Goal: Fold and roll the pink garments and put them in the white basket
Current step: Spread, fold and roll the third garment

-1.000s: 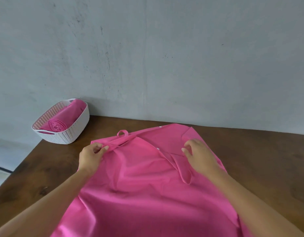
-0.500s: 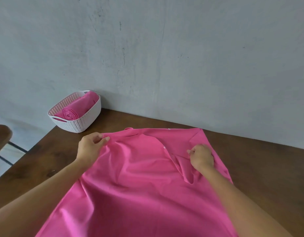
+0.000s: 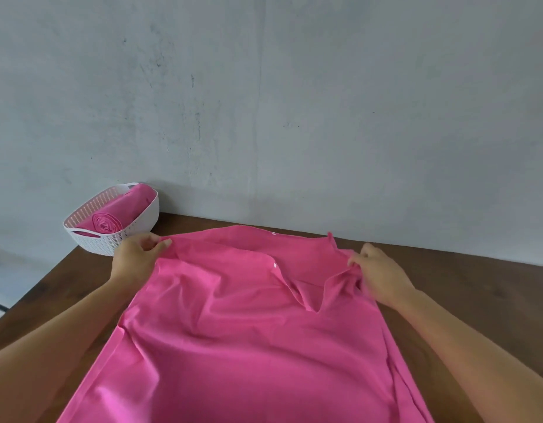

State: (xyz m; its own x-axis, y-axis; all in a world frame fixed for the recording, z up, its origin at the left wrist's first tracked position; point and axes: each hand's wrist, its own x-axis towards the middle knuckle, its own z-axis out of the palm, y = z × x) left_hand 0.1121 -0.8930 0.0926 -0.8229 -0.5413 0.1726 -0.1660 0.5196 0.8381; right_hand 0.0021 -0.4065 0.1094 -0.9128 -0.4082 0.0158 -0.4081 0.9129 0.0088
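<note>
A large pink garment (image 3: 249,337) lies spread on the wooden table, running from the far edge down to the bottom of the view. My left hand (image 3: 136,259) pinches its far left corner. My right hand (image 3: 378,276) grips bunched fabric at its far right side. A white perforated basket (image 3: 133,236) stands at the table's far left corner by the wall, just beyond my left hand. Inside it lies a rolled pink garment (image 3: 111,218).
The brown wooden table (image 3: 477,288) ends at a grey wall (image 3: 294,117) along its far side. Its left edge runs diagonally past the basket, with floor beyond. Bare wood shows to the right of the garment.
My right hand has moved right and outward along the garment's top, from near the button placket to the right side. My left hand keeps its pinch on the left corner. The fabric lies wider.
</note>
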